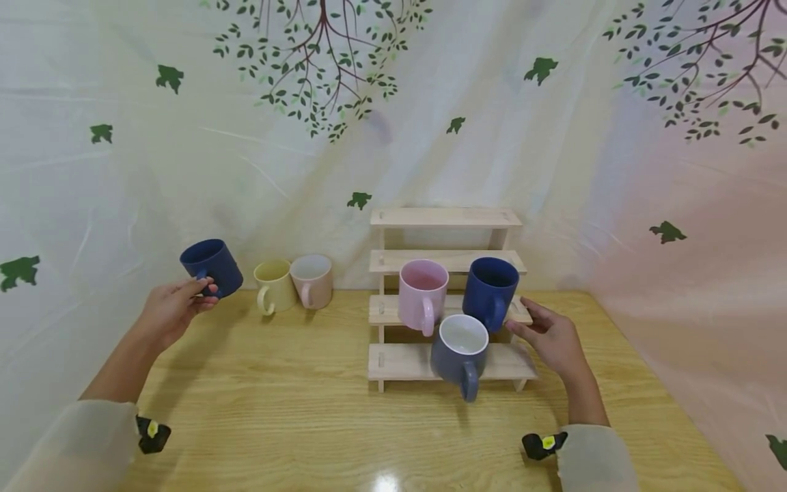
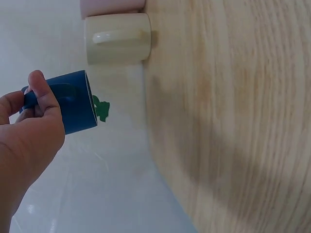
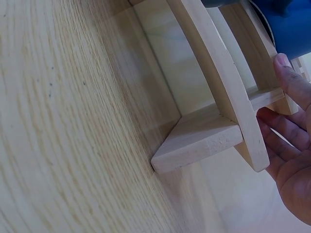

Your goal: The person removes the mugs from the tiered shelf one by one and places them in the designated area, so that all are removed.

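Note:
My left hand holds a dark blue mug by its handle, raised above the left of the table. In the left wrist view, the fingers of that hand curl round the handle of the blue mug. My right hand grips the right end of a step on a wooden tiered rack, thumb in front and fingers behind, as the right wrist view also shows. On this step stand a pink mug and another dark blue mug. A grey mug with a white inside stands on the lowest step.
A yellow mug and a pale pink mug stand side by side at the back of the wooden table, left of the rack. Behind hangs a pale cloth with printed leaves and branches; it also borders the table's right side.

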The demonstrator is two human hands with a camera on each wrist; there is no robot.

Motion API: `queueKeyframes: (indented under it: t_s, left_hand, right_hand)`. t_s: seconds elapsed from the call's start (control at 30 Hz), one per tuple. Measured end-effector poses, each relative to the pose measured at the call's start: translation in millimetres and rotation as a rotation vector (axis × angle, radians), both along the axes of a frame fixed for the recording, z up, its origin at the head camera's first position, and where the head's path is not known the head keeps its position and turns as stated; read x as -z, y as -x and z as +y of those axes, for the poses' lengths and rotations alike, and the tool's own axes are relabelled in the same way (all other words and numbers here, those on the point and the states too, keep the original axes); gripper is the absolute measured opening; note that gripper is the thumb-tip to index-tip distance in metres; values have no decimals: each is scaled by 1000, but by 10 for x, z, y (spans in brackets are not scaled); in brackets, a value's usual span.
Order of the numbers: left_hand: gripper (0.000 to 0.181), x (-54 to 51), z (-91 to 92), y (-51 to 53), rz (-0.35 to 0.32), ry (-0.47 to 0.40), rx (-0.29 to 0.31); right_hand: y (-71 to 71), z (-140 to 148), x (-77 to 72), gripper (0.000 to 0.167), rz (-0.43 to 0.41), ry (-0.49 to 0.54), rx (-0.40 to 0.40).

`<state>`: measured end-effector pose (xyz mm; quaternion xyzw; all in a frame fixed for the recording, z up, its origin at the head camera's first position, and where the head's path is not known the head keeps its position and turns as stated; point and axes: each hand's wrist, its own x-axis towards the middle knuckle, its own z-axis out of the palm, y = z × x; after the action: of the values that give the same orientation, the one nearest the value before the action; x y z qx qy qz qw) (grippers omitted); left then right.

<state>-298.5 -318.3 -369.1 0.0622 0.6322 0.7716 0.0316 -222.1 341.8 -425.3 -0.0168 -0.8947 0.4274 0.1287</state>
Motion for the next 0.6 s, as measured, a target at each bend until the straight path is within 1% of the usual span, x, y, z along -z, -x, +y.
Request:
queueKeyframes:
  t_s: [0.1,0.27,0.47,0.6]
  left_hand:
    - [23,59,-39,-6,-32,9,-13]
    - [25,175,-68,-3,-77,2,-9]
    - [28,318,-88,9,-105,-20,-12]
    - [30,403,-100,29,-128,-18,-18]
  right_hand:
    - [-8,-10,1,79,2,2,0]
    - [-21,-14,-12,78,17,0,-6]
    - [-24,-15,-13,77,22,1,-4]
    - [-22,-9,-6,76,27,13,-8]
